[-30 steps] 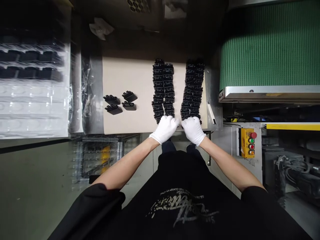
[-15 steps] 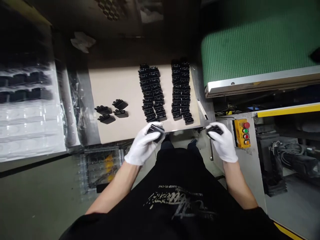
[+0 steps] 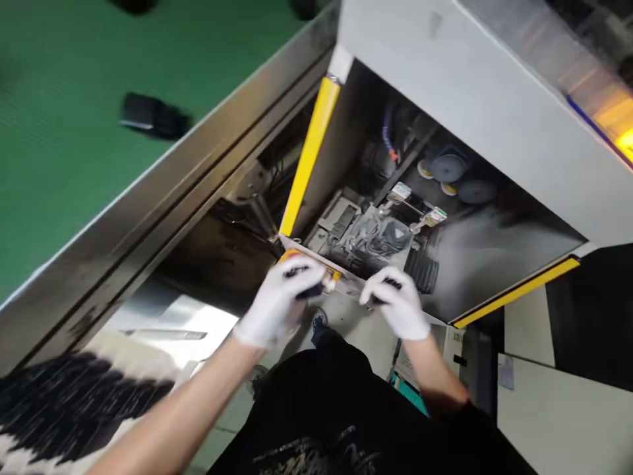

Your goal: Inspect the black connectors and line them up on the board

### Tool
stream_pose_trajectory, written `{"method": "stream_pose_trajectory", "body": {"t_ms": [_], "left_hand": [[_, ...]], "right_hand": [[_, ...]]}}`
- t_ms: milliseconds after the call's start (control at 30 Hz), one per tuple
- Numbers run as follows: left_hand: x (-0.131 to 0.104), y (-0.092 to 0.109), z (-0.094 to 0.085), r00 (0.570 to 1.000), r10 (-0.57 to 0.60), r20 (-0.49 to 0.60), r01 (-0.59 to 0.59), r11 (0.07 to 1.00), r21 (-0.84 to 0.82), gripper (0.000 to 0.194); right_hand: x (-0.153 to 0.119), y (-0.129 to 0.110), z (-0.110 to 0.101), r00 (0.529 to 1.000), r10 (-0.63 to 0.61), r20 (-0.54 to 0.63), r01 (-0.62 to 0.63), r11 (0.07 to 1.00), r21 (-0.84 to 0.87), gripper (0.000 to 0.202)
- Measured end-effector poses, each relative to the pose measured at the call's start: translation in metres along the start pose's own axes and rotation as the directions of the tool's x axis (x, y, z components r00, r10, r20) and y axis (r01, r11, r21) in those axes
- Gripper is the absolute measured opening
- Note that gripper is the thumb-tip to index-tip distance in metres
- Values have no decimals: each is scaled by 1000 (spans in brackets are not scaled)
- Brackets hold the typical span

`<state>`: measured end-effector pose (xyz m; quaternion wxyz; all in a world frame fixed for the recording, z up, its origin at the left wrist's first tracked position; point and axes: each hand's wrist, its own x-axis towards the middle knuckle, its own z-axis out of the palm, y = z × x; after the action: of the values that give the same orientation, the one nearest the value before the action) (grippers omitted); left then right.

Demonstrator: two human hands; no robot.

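Observation:
My left hand (image 3: 279,297), in a white glove, is closed around a small black block-shaped part (image 3: 310,290). It is just in front of the yellow button box (image 3: 289,254), which it partly covers. My right hand (image 3: 395,300), gloved as well, grips another black part (image 3: 393,283) near the front edge of an open machine. Fingers hide much of both parts, and motion blurs them. At lower left, rows of similar black parts (image 3: 74,402) lie on a pale board.
A green conveyor belt (image 3: 64,165) with a black part (image 3: 153,117) on it runs along the left behind a metal rail (image 3: 163,191). The open machine bay (image 3: 380,231) holds cables and fixtures between yellow strips (image 3: 311,155). An amber light glows at upper right.
My view and body have turned right, from the board of black parts to the open machine. Both hands have come closer together, each still holding its black part.

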<state>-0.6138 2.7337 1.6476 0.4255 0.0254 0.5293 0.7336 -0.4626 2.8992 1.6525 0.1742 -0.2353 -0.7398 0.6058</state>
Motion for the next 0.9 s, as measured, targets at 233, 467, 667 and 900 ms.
{"method": "stream_pose_trajectory", "body": {"t_ms": [233,467,667,900], "left_hand": [[248,32,167,815,419,400,-554,766,327,31],[295,-9,181,812,259,523,-483,802,351,39],[284,-18,169,817,375,438,-536,775,336,43],[286,-9,168,806,316,501,-531,759,377,41]], "right_hand": [[177,42,-177,843,-227,-488,203,974,-101,28],[197,88,-168,899,-170,-403,153,985,-73,31],[187,89,-164,846,-284,-452,215,956,-198,20],[188,85,-175,905,-257,-339,172,950,-261,24]]}}
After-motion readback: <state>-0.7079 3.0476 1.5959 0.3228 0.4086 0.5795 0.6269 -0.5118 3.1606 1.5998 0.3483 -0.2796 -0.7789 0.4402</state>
